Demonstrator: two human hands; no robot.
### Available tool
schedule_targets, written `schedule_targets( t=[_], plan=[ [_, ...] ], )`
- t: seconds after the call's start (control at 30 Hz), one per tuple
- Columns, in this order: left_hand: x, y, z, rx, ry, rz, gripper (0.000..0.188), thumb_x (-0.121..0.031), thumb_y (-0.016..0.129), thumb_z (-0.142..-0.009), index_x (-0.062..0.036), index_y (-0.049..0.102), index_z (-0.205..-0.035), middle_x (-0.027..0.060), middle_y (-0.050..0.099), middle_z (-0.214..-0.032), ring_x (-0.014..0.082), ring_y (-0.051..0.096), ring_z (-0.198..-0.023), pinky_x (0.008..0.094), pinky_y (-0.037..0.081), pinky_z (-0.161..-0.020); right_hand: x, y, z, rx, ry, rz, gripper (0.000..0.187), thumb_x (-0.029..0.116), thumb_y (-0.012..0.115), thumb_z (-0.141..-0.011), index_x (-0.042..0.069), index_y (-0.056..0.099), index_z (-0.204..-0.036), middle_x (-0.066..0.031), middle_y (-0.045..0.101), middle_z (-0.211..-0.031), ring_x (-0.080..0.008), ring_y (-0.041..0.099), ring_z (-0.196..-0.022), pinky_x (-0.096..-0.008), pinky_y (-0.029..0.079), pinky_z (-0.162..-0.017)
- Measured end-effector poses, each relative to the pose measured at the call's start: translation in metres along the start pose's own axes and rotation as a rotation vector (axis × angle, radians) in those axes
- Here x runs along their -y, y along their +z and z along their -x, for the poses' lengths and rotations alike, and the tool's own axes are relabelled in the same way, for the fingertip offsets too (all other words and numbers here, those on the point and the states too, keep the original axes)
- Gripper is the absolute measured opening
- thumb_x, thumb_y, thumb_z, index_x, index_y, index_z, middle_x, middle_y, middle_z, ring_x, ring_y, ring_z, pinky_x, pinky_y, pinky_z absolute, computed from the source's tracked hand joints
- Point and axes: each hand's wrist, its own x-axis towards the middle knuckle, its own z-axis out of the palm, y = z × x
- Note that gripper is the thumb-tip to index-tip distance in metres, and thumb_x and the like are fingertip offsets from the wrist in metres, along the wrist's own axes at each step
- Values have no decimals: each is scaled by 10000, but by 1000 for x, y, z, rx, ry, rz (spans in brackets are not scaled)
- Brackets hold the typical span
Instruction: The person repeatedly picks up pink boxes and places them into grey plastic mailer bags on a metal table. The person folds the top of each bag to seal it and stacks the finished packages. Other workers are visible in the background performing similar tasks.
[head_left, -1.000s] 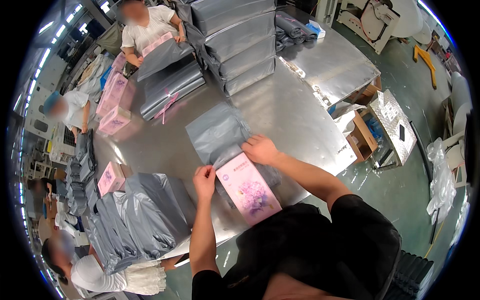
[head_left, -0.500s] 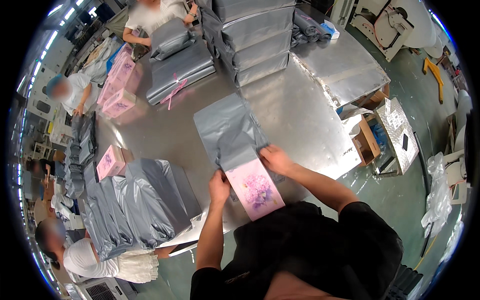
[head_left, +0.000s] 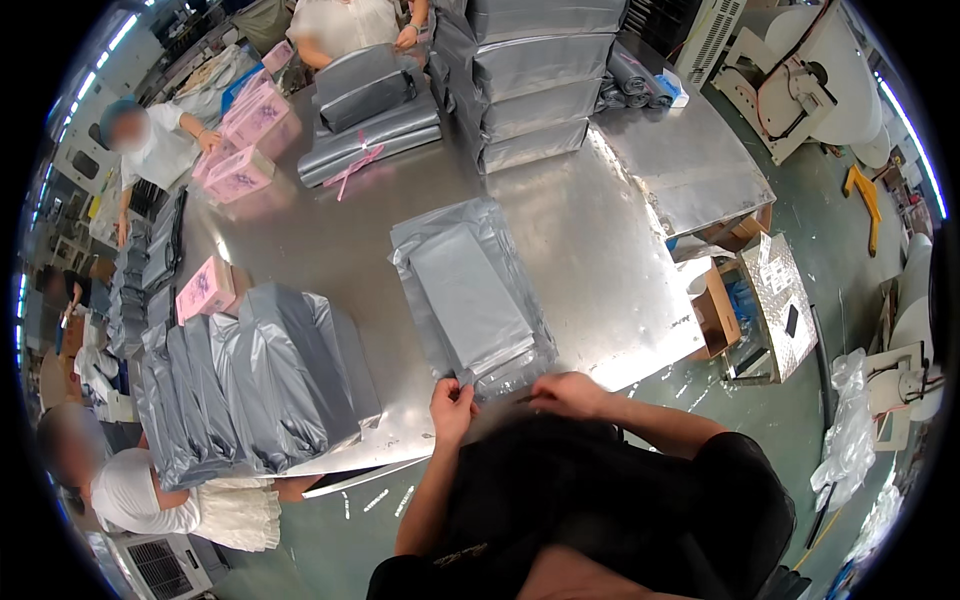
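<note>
The metal counter (head_left: 610, 290) spreads across the middle of the view, its near edge just in front of the person's black shirt (head_left: 590, 500). At its far side rises a stack of wide grey packages (head_left: 545, 75), and along its left part a row of bulging grey sacks (head_left: 270, 375) stands packed side by side. Beyond, a folded grey bundle (head_left: 400, 145) carries a smaller grey parcel (head_left: 365, 90), to the right of a cluster of pink boxes (head_left: 260, 120). The grey bag (head_left: 475, 285) lies flat on the bare middle of the counter, near edge toward the person — a paler rectangle shows in its centre, though whether that is under the plastic or on top I cannot tell. A single pink box (head_left: 207, 287) sits just behind the sacks. The left hand (head_left: 452, 412) is at the bag's near left corner, its fingers (head_left: 448, 387) pinching the edge; the right hand (head_left: 575, 396) is by the near right corner — blurred, so I cannot tell whether its fingers grip the plastic. A pink ribbon (head_left: 364, 160) ties the bundle.
</note>
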Motion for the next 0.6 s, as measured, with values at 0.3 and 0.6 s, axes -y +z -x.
schedule_targets(
  t=[0.3,0.6],
  plan=[
    [12,-6,-3,-37,61,-54,131,-65,695,-935,-5,593,-878,45,625,-630,98,579,-524,284,457,-496,12,39,-126,59,88,481,195,197,575,-883,87,736,-881,-151,718,-792,-377,713,-741,-489,564,-651],
    [-2,-7,23,-22,-240,408,248,-36,686,-952,2,637,-1192,52,669,-895,108,628,-663,206,357,-452,23,59,-100,-159,-238,83,236,247,678,-914,147,733,-1121,-67,720,-988,-315,704,-875,-447,575,-689]
  ],
)
